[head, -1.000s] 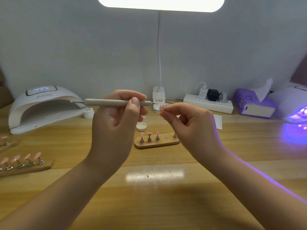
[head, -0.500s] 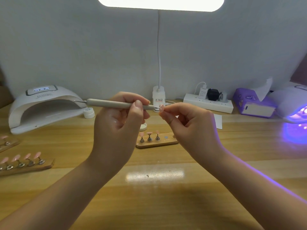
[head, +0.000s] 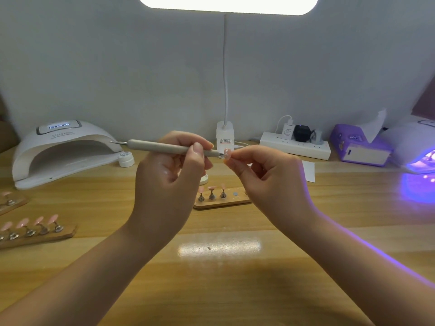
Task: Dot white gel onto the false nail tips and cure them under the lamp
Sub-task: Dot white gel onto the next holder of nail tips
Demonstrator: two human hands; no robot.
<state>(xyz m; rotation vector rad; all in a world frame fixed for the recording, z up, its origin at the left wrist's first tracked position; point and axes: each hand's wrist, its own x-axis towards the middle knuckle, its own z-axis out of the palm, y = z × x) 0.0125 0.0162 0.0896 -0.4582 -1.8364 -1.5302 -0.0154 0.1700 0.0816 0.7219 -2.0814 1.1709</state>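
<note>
My left hand (head: 171, 175) grips a grey dotting pen (head: 162, 146) held level, its fine tip pointing right onto a pink false nail tip (head: 227, 152). My right hand (head: 266, 182) pinches that nail tip between thumb and forefinger, raised above the table. Below the hands lies a small wooden holder (head: 221, 203) with three pink tips on metal stands and one bare magnet spot. An open white gel jar (head: 204, 179) peeks out behind my left hand. The white curing lamp (head: 61, 149) stands at the back left.
Two more wooden holders (head: 35, 234) with several pink tips lie at the left edge. A small white jar (head: 126, 158) sits by the lamp. A desk lamp base (head: 225, 135), a power strip (head: 295, 147), a purple tissue box (head: 360, 147) and a second lamp (head: 416, 149) glowing violet line the back.
Both hands drifted slightly lower and closer together. The pen tip, which was short of the nail tip, now touches it.
</note>
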